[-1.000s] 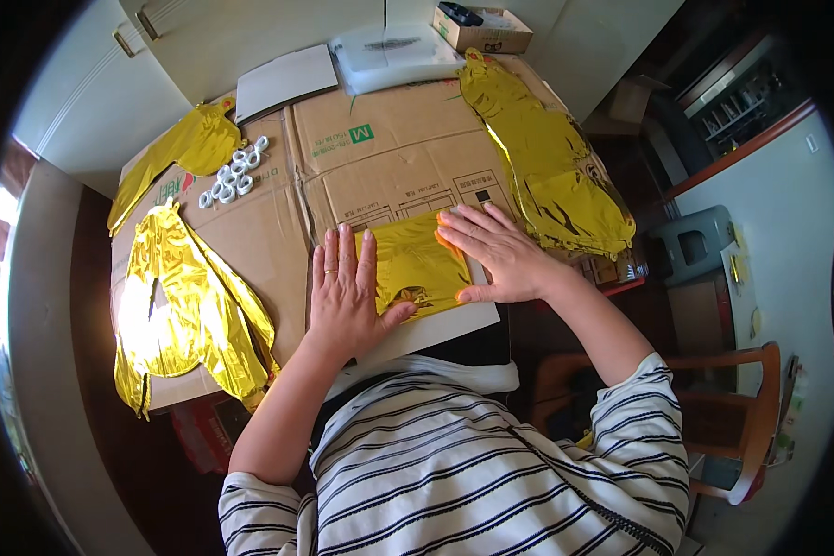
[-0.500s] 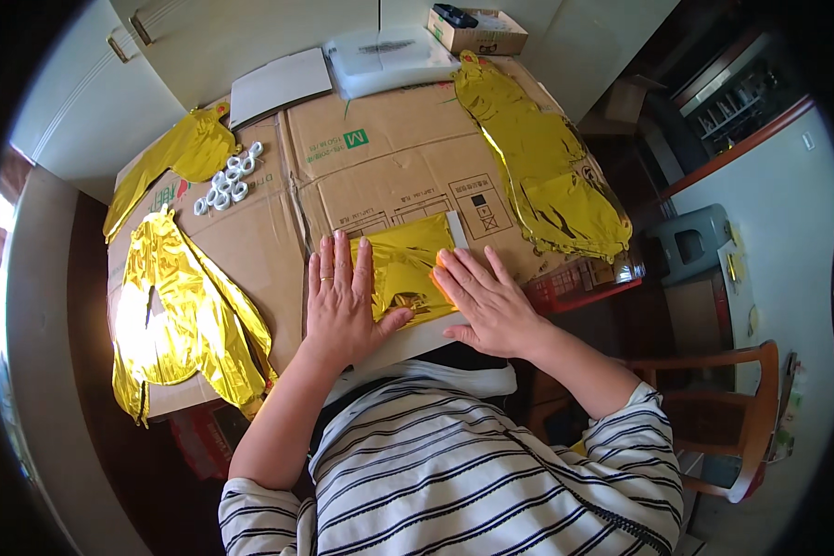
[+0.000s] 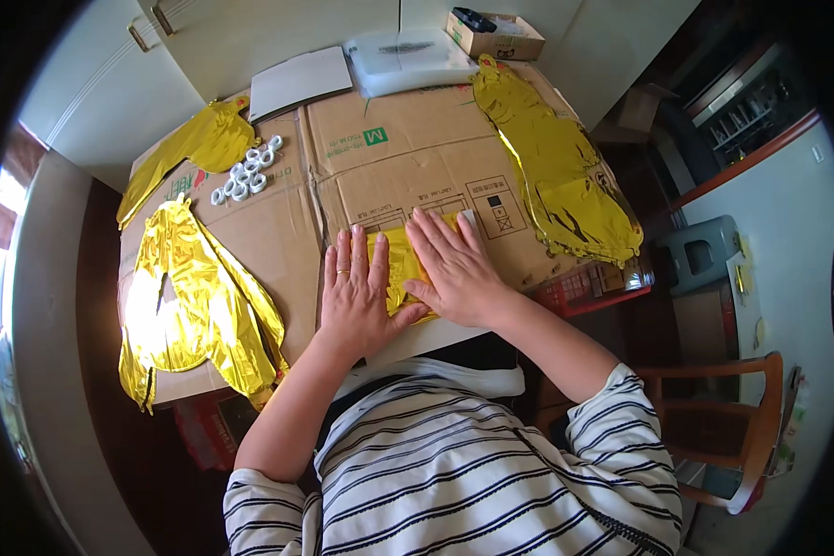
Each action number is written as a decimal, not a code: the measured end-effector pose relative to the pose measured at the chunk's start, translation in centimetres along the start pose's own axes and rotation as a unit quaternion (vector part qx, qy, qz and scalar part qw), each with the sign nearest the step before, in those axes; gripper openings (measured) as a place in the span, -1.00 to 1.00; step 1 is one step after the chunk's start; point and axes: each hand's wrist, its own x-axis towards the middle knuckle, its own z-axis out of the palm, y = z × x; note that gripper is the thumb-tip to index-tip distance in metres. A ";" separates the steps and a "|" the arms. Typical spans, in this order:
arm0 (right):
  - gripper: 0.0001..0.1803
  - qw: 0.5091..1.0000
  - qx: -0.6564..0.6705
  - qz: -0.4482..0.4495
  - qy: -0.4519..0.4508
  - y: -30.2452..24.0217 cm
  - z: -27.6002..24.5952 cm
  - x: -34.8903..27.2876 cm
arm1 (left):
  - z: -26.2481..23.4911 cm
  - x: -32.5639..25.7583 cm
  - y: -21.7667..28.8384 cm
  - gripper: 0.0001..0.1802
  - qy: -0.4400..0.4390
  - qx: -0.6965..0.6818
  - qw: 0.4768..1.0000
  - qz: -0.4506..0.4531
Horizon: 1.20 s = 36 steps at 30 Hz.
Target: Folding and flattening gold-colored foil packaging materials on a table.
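Note:
A folded sheet of shiny gold foil (image 3: 402, 263), seemingly a flat foil balloon, lies at the near edge of the cardboard on a white card (image 3: 415, 342). My left hand (image 3: 357, 287) rests flat on its left side, fingers stretched. Palm down, my right hand (image 3: 454, 271) presses on its right part, fingers spread, thumb toward the left thumb. Whatever lies under the right palm is hidden. To the left is a large gold foil balloon (image 3: 190, 296), with another foil piece (image 3: 215, 139) behind it. A long gold foil balloon (image 3: 565, 157) lies on the right.
Flattened cardboard (image 3: 408, 153) covers the table. Several small white rolls (image 3: 248, 176) sit left of its centre crease. At the back are a stack of white cards (image 3: 301, 83), a clear plastic pack (image 3: 408, 63) and a small box (image 3: 496, 37). A wooden chair (image 3: 760, 408) stands right.
My right hand has slid left across the foil, closer to my left hand. An orange thing seen under its fingers before is now covered. The whole view has shifted slightly.

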 end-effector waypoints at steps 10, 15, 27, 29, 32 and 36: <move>0.05 0.998 -0.050 0.020 -0.020 0.6 0.1 -1.3 | -0.2 -0.2 -0.1 0.35 0.019 -0.026 0.999 0.002; 0.09 0.997 -0.064 0.026 -0.032 0.4 0.0 -1.1 | -1.1 -0.6 -1.1 0.45 -0.012 0.001 1.000 0.010; 0.09 0.997 -0.068 0.025 -0.034 0.2 -0.4 -1.0 | -6.0 -2.0 -4.7 0.04 0.005 -0.122 0.989 -0.085; 0.10 0.996 -0.074 0.026 -0.035 0.1 -0.4 -1.0 | -5.7 -0.9 -2.4 -0.18 0.026 -0.138 0.990 -0.031; 0.10 0.996 -0.075 0.026 -0.032 0.1 -0.2 -0.8 | -3.1 0.1 -0.4 -0.18 0.032 -0.110 0.992 0.054; 0.08 0.998 -0.054 0.025 -0.025 0.3 -0.3 -1.1 | -1.0 0.0 -0.6 -0.01 0.024 -0.024 0.998 0.049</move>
